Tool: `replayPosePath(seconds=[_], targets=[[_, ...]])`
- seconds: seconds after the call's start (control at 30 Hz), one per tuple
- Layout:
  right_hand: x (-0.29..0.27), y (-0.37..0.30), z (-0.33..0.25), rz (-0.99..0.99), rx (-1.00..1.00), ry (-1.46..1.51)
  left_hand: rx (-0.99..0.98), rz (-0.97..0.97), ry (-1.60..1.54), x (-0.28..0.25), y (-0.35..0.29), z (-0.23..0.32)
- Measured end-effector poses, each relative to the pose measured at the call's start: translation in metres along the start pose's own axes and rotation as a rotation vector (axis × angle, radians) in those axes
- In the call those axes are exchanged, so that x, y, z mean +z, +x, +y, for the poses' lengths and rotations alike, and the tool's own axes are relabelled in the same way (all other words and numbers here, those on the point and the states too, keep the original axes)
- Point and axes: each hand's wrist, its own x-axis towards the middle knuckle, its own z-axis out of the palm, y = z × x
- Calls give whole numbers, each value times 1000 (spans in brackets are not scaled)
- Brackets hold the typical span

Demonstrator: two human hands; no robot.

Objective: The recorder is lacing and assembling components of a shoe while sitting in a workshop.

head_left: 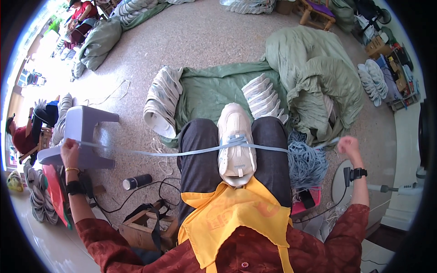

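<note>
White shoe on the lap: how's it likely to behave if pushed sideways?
The white shoe probably won't roll far: a thigh flanks it on each side. It likely holds its shape, as the toe looks rounded. Pushing might tug the blue lace, which extends past both sides.

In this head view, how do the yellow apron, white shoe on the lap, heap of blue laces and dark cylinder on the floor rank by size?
Largest to smallest, as they look:
1. Yellow apron
2. White shoe
3. Blue laces heap
4. Dark cylinder

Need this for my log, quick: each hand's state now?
Left hand: closed, holding one side of the light-blue shoelace.
Right hand: closed, holding the light-blue shoelace's other side.
</note>
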Motion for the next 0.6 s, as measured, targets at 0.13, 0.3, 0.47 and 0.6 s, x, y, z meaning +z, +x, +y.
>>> replayPosePath(seconds=[0.13, 0.3, 0.47, 0.6], targets=[[29, -12, -75, 370, -162, 883, -195, 252, -196, 7, -16, 37], [145, -88, -140, -307, 50, 605, -262, -909, -337, 88, -140, 217], [228, -136, -204, -729, -88, 309, -286, -1159, -923, 126, -209, 327], [257, -135, -234, -538, -315, -25, -138, -1123, -937, 159, -228, 367]])
